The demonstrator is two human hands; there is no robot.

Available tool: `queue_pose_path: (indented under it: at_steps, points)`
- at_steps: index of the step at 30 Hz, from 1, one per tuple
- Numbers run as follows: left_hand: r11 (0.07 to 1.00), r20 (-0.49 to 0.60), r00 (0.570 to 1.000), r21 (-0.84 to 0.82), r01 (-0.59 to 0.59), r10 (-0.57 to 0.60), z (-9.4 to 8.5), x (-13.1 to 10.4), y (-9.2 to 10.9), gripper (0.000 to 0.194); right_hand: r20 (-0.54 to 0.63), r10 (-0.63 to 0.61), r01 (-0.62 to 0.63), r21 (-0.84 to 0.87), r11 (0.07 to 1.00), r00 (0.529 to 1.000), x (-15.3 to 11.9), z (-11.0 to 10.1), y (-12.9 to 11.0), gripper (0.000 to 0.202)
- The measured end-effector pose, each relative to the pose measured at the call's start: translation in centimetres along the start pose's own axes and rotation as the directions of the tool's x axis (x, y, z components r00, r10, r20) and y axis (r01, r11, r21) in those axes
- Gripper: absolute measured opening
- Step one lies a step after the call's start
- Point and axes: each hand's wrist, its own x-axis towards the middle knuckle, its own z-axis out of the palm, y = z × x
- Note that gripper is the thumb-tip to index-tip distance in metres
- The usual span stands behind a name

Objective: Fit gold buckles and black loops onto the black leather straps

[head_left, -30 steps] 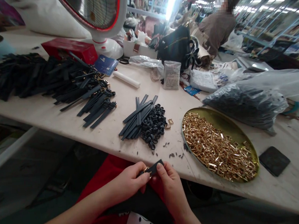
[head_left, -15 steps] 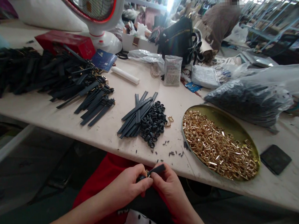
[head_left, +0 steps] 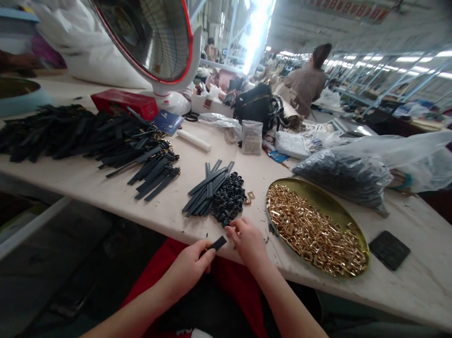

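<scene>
Just off the table's front edge, my left hand (head_left: pixel 195 261) pinches a short black strap (head_left: pixel 218 243), one end of which sticks out past the fingers. My right hand (head_left: pixel 249 240) is at the near end of a heap of small black strap loops (head_left: pixel 230 197). Its thumb and fingertips are curled together at the lowest loops; whatever is between them is too small to make out. Flat black strips (head_left: pixel 202 196) lie crossed against the heap's left side. A few gold rectangular buckles (head_left: pixel 249 197) rest to its right.
On the right, a round tray (head_left: pixel 362 234) holds many gold buckles, with a dark square pad (head_left: pixel 389 250) beyond it. Black straps (head_left: pixel 74 132) are piled at left, before a red box (head_left: pixel 126 103) and a round heater (head_left: pixel 152 36). A plastic bag (head_left: pixel 344 169) lies behind the tray.
My right hand has left the strap and moved up and forward to the loops. My left hand keeps the strap, slightly further left. The view has tilted upward.
</scene>
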Motion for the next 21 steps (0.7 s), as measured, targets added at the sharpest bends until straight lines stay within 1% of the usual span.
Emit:
queue_pose_path:
  at_steps: [1,4,6,8,9,10,11,13,14,15,16,19,21]
  points:
    - [1.000,-0.026,1.000,-0.015,0.000,-0.001,0.0,0.1,-0.5,0.026,-0.009,0.001,-0.001,-0.016,1.000,1.000,0.4,0.5,0.1,0.007]
    - [0.998,-0.055,0.998,-0.063,0.010,-0.014,-0.2,0.4,-1.5,0.030,-0.011,0.008,-0.008,0.038,0.999,1.000,0.5,1.3,0.2,0.006]
    - [0.996,-0.087,0.996,-0.086,-0.004,-0.003,-0.3,0.5,-1.5,0.031,0.014,0.024,-0.025,0.105,0.994,1.000,-0.2,1.0,0.0,0.005]
    - [0.993,-0.116,0.993,-0.110,-0.042,0.029,-0.2,0.6,-0.9,0.032,0.074,0.041,-0.054,0.181,0.982,0.996,-1.3,0.4,-0.3,0.015]
    - [0.991,-0.121,0.991,-0.122,-0.063,0.048,-0.1,0.6,-0.5,0.032,0.109,0.066,-0.094,0.266,0.959,0.992,-1.9,0.1,-0.5,0.020]
    - [0.988,-0.118,0.991,-0.132,-0.083,0.067,0.1,0.6,-0.1,0.032,0.144,0.102,-0.150,0.386,0.910,0.984,-2.5,-0.1,-0.8,0.023]
    - [0.985,-0.107,0.991,-0.140,-0.096,0.081,0.3,0.6,0.3,0.031,0.176,0.143,-0.215,0.522,0.825,0.974,-3.1,-0.3,-1.0,0.025]
    - [0.984,-0.074,0.993,-0.150,-0.099,0.089,0.6,0.5,0.7,0.031,0.227,0.223,-0.317,0.748,0.583,0.948,-3.9,-0.3,-1.5,0.026]
    - [0.984,-0.062,0.995,-0.151,-0.092,0.084,0.7,0.5,0.7,0.030,0.241,0.251,-0.337,0.809,0.482,0.938,-4.2,-0.2,-1.7,0.026]
    - [0.985,-0.056,0.996,-0.151,-0.081,0.073,0.8,0.4,0.7,0.030,0.242,0.267,-0.340,0.836,0.431,0.933,-4.4,0.0,-1.9,0.026]
    - [0.986,-0.057,0.997,-0.150,-0.069,0.061,0.7,0.3,0.7,0.030,0.238,0.278,-0.339,0.849,0.407,0.931,-4.5,0.1,-2.0,0.026]
    - [0.990,-0.054,0.997,-0.132,-0.058,0.052,0.4,0.1,0.6,0.029,0.242,0.286,-0.341,0.863,0.374,0.927,-4.6,0.5,-2.2,0.024]
    - [0.995,-0.036,0.997,-0.076,-0.065,0.062,0.0,0.1,0.8,0.028,0.259,0.293,-0.356,0.863,0.358,0.921,-4.6,0.6,-2.2,0.023]
